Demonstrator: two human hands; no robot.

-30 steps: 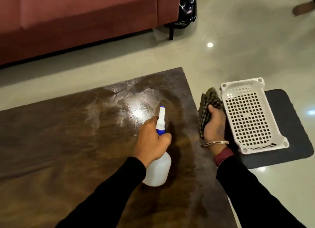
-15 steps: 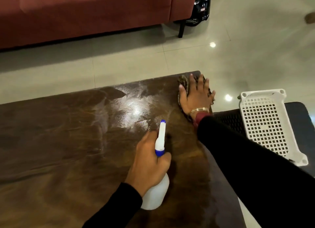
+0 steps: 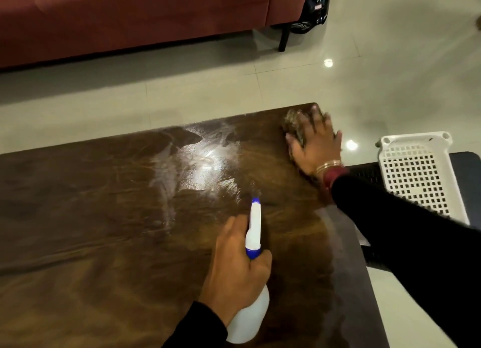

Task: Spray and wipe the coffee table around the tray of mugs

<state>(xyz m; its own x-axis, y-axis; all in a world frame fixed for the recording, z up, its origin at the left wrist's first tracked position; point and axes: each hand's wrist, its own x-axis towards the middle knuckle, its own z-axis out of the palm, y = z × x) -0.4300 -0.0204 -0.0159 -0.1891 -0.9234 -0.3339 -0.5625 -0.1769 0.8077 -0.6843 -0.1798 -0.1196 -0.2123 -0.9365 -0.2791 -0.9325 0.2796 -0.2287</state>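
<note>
Wiping hand: right hand (image 3: 316, 144) flat on the cloth (image 3: 292, 129), fingers (image 3: 309, 118) spread, at the table's (image 3: 104, 217) far right corner.
Spraying hand: left hand (image 3: 236, 269), fingers curled around the spray bottle (image 3: 251, 314), nozzle pointing away.
Wet patch: glossy film (image 3: 197, 160) mid-table.
Basket: white basket (image 3: 419, 176) right of the table.

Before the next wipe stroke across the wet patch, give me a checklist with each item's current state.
1. Cloth pressed flat under right hand, on the table's far right corner: ok.
2. Spray bottle gripped by left hand, nozzle pointing away over the table: ok.
3. Wet sprayed patch visible and left of the cloth, unwiped: ok.
4. Coffee table path between cloth and patch free of objects: ok.
5. Tray of mugs located: cannot tell, none in view.
</note>
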